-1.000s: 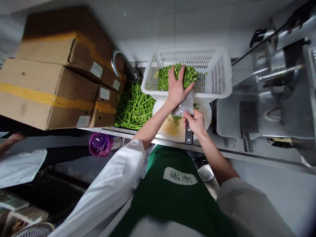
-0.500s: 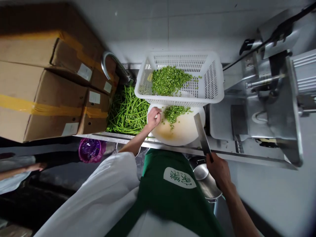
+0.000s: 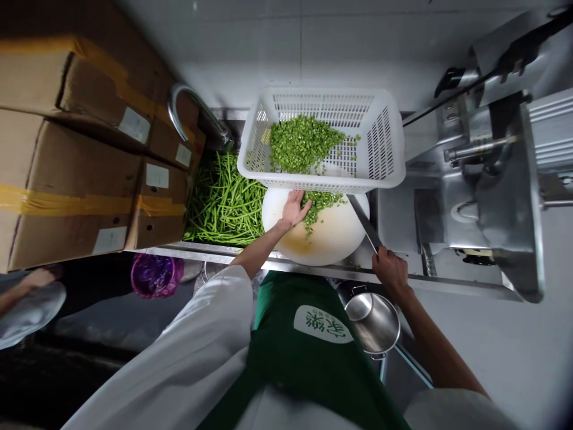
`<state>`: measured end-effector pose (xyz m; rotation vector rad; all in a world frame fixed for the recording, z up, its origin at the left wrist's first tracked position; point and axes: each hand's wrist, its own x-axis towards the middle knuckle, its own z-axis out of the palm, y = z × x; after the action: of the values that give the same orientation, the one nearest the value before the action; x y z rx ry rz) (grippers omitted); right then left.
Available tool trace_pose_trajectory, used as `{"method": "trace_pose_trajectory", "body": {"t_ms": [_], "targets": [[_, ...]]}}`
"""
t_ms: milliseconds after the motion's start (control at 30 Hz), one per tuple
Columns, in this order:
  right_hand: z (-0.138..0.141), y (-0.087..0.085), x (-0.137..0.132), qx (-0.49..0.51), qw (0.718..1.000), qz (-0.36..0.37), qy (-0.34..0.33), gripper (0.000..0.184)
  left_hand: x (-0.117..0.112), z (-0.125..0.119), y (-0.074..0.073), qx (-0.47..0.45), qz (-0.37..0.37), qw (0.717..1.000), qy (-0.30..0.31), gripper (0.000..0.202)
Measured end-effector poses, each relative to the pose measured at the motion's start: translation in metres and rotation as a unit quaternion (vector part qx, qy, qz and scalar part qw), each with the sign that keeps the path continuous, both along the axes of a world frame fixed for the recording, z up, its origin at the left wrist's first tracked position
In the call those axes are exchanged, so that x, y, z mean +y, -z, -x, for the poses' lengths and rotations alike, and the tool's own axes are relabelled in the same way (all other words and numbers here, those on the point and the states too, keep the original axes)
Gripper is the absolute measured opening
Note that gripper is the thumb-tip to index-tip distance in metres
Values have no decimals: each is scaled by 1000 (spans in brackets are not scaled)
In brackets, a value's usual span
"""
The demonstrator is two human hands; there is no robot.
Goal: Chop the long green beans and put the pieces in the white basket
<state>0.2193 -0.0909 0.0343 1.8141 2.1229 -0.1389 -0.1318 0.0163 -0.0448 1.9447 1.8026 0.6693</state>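
Observation:
My left hand (image 3: 295, 208) lies with fingers stretched out on the round white cutting board (image 3: 333, 236), touching a small pile of chopped green beans (image 3: 319, 202) at the board's far edge. My right hand (image 3: 391, 272) is closed round the handle of a cleaver (image 3: 363, 221), whose blade slants over the board's right side. Just behind the board stands a white plastic basket (image 3: 389, 161) with a heap of chopped green bits (image 3: 302, 142) inside.
Whole long green beans (image 3: 221, 200) fill a sink under a curved tap (image 3: 192, 113). Taped cardboard boxes (image 3: 76, 155) are stacked at left. A metal machine (image 3: 496, 173) stands at right. A steel pot (image 3: 373, 322) and a purple bag (image 3: 154, 276) sit below the counter. Another person's arm (image 3: 27, 295) shows at far left.
My left hand left the basket, came down to the board and now spreads on the chopped pile. My right hand drew the cleaver back to the right, then moved it in over the board's edge.

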Motion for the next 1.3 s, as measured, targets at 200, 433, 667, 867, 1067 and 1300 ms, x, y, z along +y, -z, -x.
{"method": "trace_pose_trajectory", "body": {"t_ms": [200,433,667,867,1067,1300], "targets": [[1,10,8,-8,999,-3,-36,25,4,-11,1,-13,12,999,39,68],[12,12,19,14,996,4,-87,21,11,-8,4,-61,1,990,124,70],[36,10,26,43,987,30,-150,27,11,-4,-1,-101,13,982,157,65],[48,-4,17,102,981,58,-157,27,-16,14,-10,-150,17,974,167,65],[14,-19,-11,306,949,68,30,29,-7,22,-4,-88,40,987,126,70],[-7,-4,-51,481,802,126,331,40,14,-16,1,-39,50,992,106,69]]}}
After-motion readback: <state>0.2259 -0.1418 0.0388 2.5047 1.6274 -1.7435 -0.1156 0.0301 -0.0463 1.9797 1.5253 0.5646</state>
